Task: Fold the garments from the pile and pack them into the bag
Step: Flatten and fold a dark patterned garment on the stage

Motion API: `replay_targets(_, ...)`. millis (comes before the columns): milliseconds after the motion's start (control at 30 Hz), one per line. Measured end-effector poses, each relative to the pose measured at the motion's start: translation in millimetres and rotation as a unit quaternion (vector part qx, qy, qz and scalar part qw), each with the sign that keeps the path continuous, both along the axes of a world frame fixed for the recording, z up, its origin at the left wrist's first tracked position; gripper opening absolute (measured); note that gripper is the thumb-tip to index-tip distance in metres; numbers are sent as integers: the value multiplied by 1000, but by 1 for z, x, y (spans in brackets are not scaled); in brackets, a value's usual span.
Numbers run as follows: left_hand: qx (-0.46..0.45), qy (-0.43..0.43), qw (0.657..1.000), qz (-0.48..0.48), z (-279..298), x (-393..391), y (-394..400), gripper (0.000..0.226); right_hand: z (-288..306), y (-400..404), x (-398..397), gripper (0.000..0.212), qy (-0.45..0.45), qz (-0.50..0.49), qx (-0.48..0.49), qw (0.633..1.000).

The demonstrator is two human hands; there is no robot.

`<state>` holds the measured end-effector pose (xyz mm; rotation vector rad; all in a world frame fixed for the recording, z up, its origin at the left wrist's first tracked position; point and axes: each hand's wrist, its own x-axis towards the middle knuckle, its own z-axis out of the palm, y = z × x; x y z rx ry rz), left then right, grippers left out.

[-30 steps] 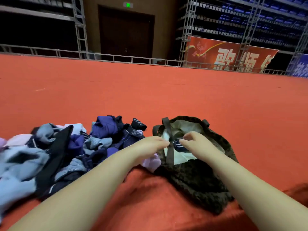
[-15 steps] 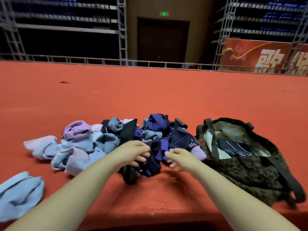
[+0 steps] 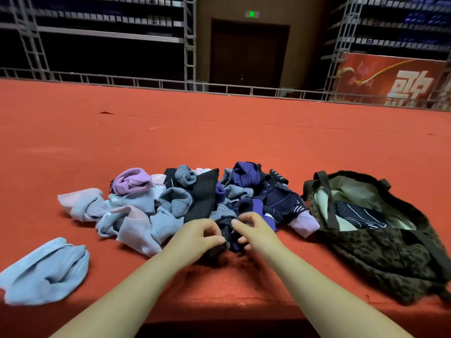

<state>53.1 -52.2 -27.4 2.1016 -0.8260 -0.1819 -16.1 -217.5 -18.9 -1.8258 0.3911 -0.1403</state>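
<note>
Both hands at the near edge of the pile, bag to the right.
A blue garment [image 3: 46, 272] lies alone at far left on the red tabletop [image 3: 219, 132]; the pile [image 3: 185, 198] sits mid-table. Left hand [image 3: 200, 236] and right hand [image 3: 253, 231] each pinch a dark garment [image 3: 229, 236]. The bag [image 3: 380, 242] lies open, holding a folded dark piece [image 3: 356, 215].

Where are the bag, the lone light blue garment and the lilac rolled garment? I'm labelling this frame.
bag [image 3: 380, 259]: head view, its patterned front wall.
light blue garment [image 3: 46, 272]: head view, its middle.
lilac rolled garment [image 3: 131, 181]: head view, its top.
</note>
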Motion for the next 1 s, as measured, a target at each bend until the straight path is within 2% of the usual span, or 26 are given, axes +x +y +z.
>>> replay_targets(100,-24,5,1000,-2,-5,0,0,20,-2,-5,10,43,-38,-23,-61,997)
replay_targets(167,-45,23,999,9,-5,-1,0,13,-4,-6,18,34,-43,6,-127,991)
replay_targets(233,-25,6,1000,-9,-7,-4,2,22,-4,-6,22,17,-48,21,-178,983)
replay_targets(367,6,-63,996,-64,-10,-12,6,24,-6,-7,21,27,-34,63,-257,964)
replay_targets(433,-29,-55,998,-8,-13,-16,5,24,-4,-7,16,27,-22,69,-276,958)
replay_targets(500,-80,0,990,113,-16,-21,8,31,-4,-3,10,27,-39,44,-236,970)
replay_targets(567,-105,135,968,181,-18,-31,10,37,-6,5,2,27,-70,-18,-165,984)
replay_targets(633,-117,274,941,161,-20,-44,9,36,-10,16,-6,28,-110,-67,-114,985)
replay_targets(700,-172,323,920,141,-22,-50,5,43,-17,29,-14,28,-140,-92,-83,982)
replay_targets(767,-228,315,909,148,-23,-51,1,51,-23,40,-21,28,-167,-118,-68,976)
replay_targets(800,-257,306,904,155,-23,-52,-2,48,-25,45,-24,27,-179,-133,-58,973)
replay_targets(933,-326,170,905,213,-20,-57,-6,22,-27,53,-30,24,-179,-137,-23,974)
replay_targets(1000,-359,128,893,238,-14,-58,-2,5,-28,52,-32,26,-161,-129,-22,978)
